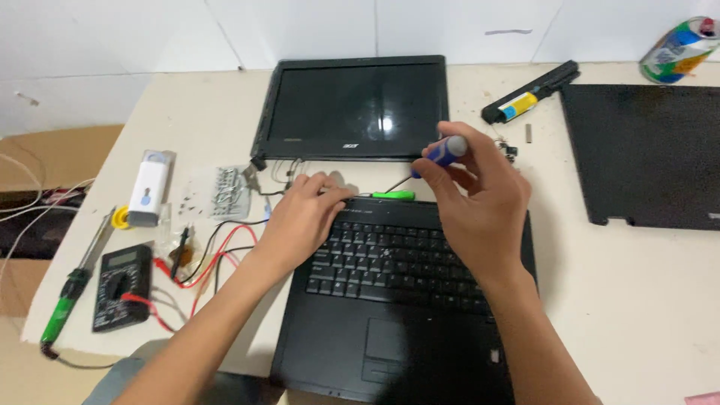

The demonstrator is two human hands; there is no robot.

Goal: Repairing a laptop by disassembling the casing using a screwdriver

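Observation:
A black laptop base (390,330) with its keyboard (390,259) lies in front of me, and its detached black screen panel (352,109) rests flat behind it. My right hand (480,202) grips a blue-handled screwdriver (444,151), its thin shaft slanting down toward the strip above the keyboard. A green pry tool (393,196) lies on that strip. My left hand (304,217) presses on the keyboard's upper left corner, fingertips next to the green tool.
At left lie a black multimeter (121,285) with red and black leads, a green-handled soldering iron (71,289), a white device (148,187) and a small parts tray (231,193). A laptop battery (531,91), a black cover panel (645,154) and a spray can (679,49) sit right.

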